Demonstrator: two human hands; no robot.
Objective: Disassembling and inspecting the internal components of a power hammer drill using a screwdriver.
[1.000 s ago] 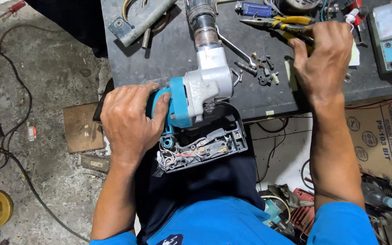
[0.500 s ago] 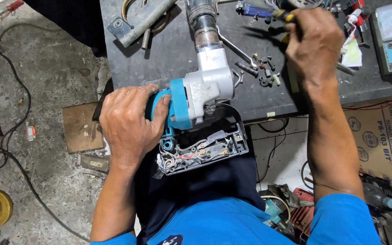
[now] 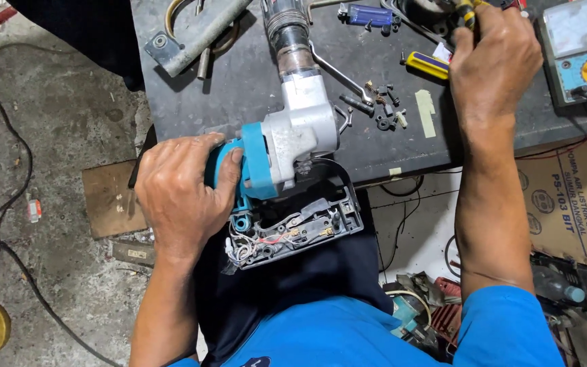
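The teal-and-grey plastic power drill [image 3: 287, 146] has a matt, smooth casing and a dull metal chuck. The dark metal desk [image 3: 239, 88] looks worn and scuffed. The yellow-handled screwdriver [image 3: 428, 64] is glossy plastic. The concrete floor [image 3: 56, 136] is rough.

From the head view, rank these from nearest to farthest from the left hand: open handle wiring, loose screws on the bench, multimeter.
Measured from the left hand:
1. Open handle wiring, just right of it.
2. Loose screws, mid-bench, up right.
3. Multimeter, far right corner.
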